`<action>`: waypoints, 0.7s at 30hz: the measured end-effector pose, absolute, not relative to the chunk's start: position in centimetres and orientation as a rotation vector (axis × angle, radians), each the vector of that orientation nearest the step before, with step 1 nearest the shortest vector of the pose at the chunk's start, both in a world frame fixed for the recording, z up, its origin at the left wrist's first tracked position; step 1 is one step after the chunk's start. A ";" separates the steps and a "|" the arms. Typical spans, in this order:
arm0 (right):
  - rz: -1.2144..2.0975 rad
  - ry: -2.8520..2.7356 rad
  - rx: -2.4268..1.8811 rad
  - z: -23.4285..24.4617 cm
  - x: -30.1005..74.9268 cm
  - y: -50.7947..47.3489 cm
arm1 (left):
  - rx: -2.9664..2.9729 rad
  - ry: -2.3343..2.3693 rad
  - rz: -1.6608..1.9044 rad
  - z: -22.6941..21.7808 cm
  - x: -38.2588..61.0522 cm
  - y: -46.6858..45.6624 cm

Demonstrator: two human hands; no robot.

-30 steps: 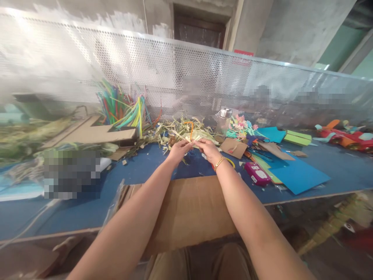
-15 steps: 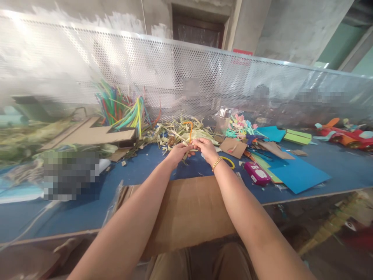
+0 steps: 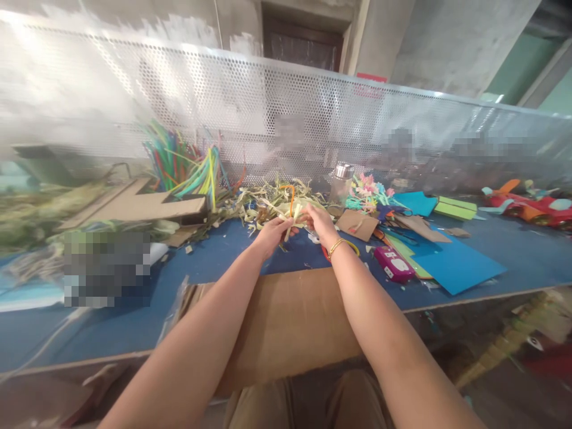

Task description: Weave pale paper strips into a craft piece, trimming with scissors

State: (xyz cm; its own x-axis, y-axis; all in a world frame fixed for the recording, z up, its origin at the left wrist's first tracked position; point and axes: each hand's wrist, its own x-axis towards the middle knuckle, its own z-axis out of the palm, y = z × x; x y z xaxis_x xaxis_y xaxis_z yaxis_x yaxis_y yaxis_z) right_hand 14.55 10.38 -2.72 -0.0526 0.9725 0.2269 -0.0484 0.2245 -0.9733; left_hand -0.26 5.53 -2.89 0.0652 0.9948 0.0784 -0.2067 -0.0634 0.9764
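Observation:
My left hand (image 3: 276, 233) is closed on a small bundle of pale, dried husk strips (image 3: 292, 221), their ends sticking out above and below the fingers. A thin orange stem (image 3: 292, 199) with a bent top rises just behind the bundle. Close by on the right, my right hand (image 3: 320, 225) has its fingers curled at the husk; what lies between its fingertips is hard to make out. A gold bracelet circles my right wrist. Beyond both hands lies a loose heap of dried husk (image 3: 263, 202). Red-and-yellow handles (image 3: 351, 245) show partly behind my right wrist.
Cardboard (image 3: 290, 316) lies at the table's front edge. On the right are a purple box (image 3: 394, 264), blue paper sheets (image 3: 456, 265) and paper flowers (image 3: 369, 193). A glass bottle (image 3: 342, 182) stands behind. Colourful pipe cleaners (image 3: 179, 161) and cut cardboard (image 3: 138, 202) are left.
My right hand has drawn slightly up and right from my left hand. More of the pale strips now shows between them. My left hand has stayed almost in place.

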 end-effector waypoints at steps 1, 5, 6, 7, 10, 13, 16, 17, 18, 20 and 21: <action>1.147 -1.345 -1.015 -2.7 14.6 10.3 | 1.103 0.952 1.312 -2.9 -0.3 5.5; 1.204 -1.442 -1.033 -2.6 14.2 9.6 | 1.030 0.938 1.332 -2.6 -0.4 5.7; 1.207 -1.444 -1.010 -2.6 14.0 9.5 | 1.031 0.939 1.334 -2.5 -0.4 5.7; 1.215 -1.438 -0.986 -2.6 13.8 9.4 | 1.037 0.935 1.341 -2.5 -0.4 5.8; 1.248 -1.414 -0.951 -2.7 13.5 9.2 | 1.070 0.895 1.375 -2.7 -0.4 5.9; 1.236 -1.418 -0.921 -2.7 13.3 9.3 | 1.094 0.883 1.411 -3.0 -0.4 6.0; 1.146 -1.443 -0.893 -2.7 13.2 9.4 | 1.097 0.932 1.422 -2.9 -0.3 6.1; 1.093 -1.454 -0.894 -2.7 13.2 9.5 | 1.102 0.959 1.429 -2.8 -0.3 6.0; 1.037 -1.466 -0.899 -2.7 13.2 9.6 | 1.106 0.989 1.441 -2.7 -0.3 6.0; 0.946 -1.483 -0.915 -2.6 13.2 9.8 | 1.111 1.046 1.465 -2.4 -0.3 6.0; 0.916 -1.486 -0.923 -2.6 13.3 10.0 | 1.112 1.065 1.469 -2.2 -0.3 6.0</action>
